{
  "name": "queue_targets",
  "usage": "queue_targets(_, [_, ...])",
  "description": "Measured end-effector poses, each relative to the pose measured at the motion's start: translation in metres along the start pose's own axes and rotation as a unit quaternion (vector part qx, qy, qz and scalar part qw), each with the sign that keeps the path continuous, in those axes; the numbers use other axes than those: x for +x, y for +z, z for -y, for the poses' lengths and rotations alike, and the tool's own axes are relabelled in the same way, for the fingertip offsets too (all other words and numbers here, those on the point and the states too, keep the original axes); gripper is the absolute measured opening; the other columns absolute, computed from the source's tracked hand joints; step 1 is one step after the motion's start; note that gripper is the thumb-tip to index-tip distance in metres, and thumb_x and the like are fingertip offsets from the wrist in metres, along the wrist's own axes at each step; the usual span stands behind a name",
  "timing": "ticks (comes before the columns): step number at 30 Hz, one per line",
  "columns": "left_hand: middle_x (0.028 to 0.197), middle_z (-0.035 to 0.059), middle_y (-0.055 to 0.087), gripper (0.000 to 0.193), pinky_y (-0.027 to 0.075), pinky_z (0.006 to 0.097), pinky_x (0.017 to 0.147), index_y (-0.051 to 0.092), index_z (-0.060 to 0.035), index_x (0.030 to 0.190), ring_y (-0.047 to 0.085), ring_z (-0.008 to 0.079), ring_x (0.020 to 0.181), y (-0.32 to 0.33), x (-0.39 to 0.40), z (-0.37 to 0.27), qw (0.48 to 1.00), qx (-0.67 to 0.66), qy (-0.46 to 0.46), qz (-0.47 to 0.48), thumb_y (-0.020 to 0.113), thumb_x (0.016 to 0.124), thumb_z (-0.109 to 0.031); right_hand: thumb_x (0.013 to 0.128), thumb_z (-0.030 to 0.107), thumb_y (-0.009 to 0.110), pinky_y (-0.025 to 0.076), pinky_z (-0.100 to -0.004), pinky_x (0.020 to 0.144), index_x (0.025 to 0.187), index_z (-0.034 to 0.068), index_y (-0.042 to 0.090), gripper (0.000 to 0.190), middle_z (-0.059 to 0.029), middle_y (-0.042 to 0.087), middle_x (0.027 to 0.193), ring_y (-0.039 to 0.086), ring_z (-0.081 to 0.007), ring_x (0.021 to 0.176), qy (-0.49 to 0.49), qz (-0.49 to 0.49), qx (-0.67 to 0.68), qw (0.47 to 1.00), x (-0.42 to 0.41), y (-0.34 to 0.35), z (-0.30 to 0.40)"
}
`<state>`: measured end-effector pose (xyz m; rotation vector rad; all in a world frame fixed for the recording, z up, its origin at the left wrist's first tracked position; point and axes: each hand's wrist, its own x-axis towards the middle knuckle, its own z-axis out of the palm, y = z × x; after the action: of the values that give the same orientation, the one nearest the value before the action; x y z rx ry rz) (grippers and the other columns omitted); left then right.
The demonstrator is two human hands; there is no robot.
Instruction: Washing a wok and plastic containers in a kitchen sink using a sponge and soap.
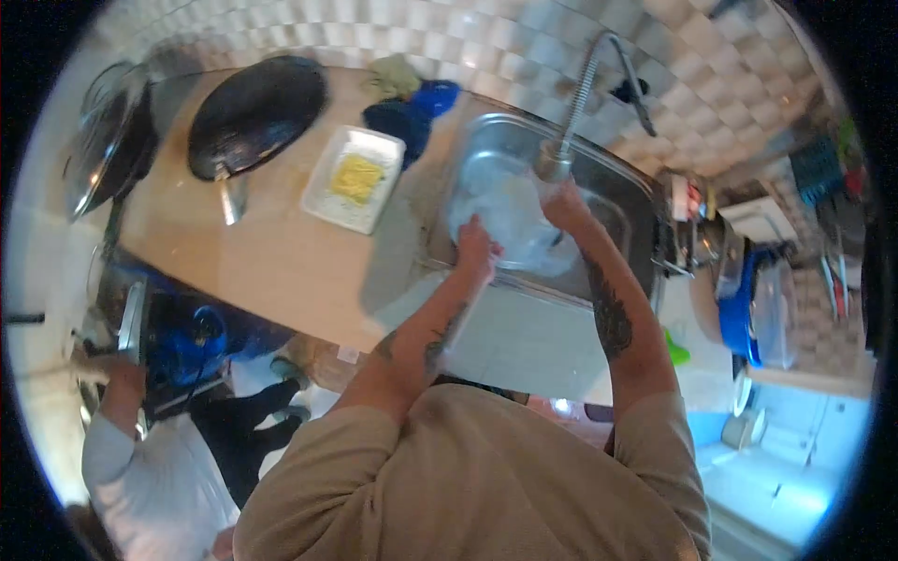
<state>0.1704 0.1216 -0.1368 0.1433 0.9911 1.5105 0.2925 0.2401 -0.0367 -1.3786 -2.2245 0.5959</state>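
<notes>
My right hand [563, 205] is closed at the lower end of the spray head [553, 165] of a spring-neck faucet. Below it, in the stainless steel sink [624, 210], lies a whitish, translucent container [515, 217], blurred and wet-looking. My left hand [480, 247] is at the container's near left side, its thumb or a finger pointing up; the blur hides whether it grips the rim. Left of the sink, a white tray [318, 203] holds a yellow sponge or cloth [358, 179].
A dark wok [256, 116] with a metal handle lies on the counter [295, 266]. Blue and dark cloths or bowls [403, 119] sit by the tiled wall. Blue and clear plastic containers [744, 308] stand at right. Another person [161, 463] is at lower left.
</notes>
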Motion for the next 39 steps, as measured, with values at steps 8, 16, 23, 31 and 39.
queue_targets(8, [0.066, 0.0007, 0.045, 0.035, 0.033, 0.0305, 0.042, 0.050, -0.0144, 0.093, 0.040, 0.0139, 0.048, 0.029, -0.007, -0.024, 0.989, -0.039, -0.134, -0.047, 0.049, 0.095, -0.050, 0.093, 0.038, 0.056, 0.049, -0.0436, 0.083, 0.111, 0.002, 0.063, 0.041, -0.0180, 0.067, 0.097, 0.065, -0.0318, 0.091, -0.116, -0.021, 0.148, 0.982, 0.020, -0.071, 0.058])
queue_targets(16, [0.063, 0.0005, 0.044, 0.041, 0.033, 0.0304, 0.040, 0.053, -0.0119, 0.088, 0.040, 0.0131, 0.044, 0.042, 0.003, -0.030, 0.992, 0.024, -0.105, -0.073, 0.052, 0.093, -0.053, 0.086, 0.028, 0.072, 0.046, -0.0246, 0.069, 0.108, 0.002, 0.059, 0.036, 0.0004, 0.060, 0.087, 0.055, -0.0092, 0.078, 0.060, -0.044, 0.375, 0.924, 0.001, -0.049, 0.028])
queue_targets(23, [0.066, 0.0021, 0.044, 0.047, 0.040, 0.0333, 0.042, 0.047, -0.0088, 0.088, 0.048, 0.0160, 0.051, 0.055, 0.016, -0.027, 0.988, 0.135, -0.038, -0.072, 0.069, 0.084, -0.050, 0.084, 0.045, 0.066, 0.035, -0.0463, 0.106, 0.135, -0.005, 0.042, 0.075, -0.0271, 0.044, 0.138, 0.043, -0.0397, 0.128, 0.045, -0.067, -0.070, 0.994, -0.085, 0.010, -0.003])
queue_targets(31, [0.075, 0.0095, 0.062, 0.040, 0.049, 0.0389, 0.059, 0.057, -0.0032, 0.086, 0.062, 0.0238, 0.065, 0.057, 0.032, -0.007, 0.858, 0.436, 0.111, 0.248, 0.071, 0.083, -0.041, 0.085, 0.019, 0.064, 0.038, -0.0460, 0.103, 0.140, 0.005, 0.040, 0.061, -0.0227, 0.042, 0.140, 0.043, -0.0402, 0.127, 0.098, -0.134, 0.004, 0.986, -0.208, 0.001, -0.011])
queue_targets(39, [0.087, 0.0133, 0.067, 0.016, 0.050, 0.0453, 0.071, 0.065, -0.0137, 0.094, 0.065, 0.0345, 0.083, 0.102, 0.041, -0.034, 0.428, 0.725, 0.250, 0.478, 0.061, 0.084, -0.025, 0.083, 0.014, 0.066, 0.046, -0.0436, 0.091, 0.141, 0.005, 0.037, 0.065, -0.0205, 0.051, 0.120, 0.052, -0.0367, 0.110, 0.199, -0.212, 0.163, 0.943, -0.225, -0.011, -0.036])
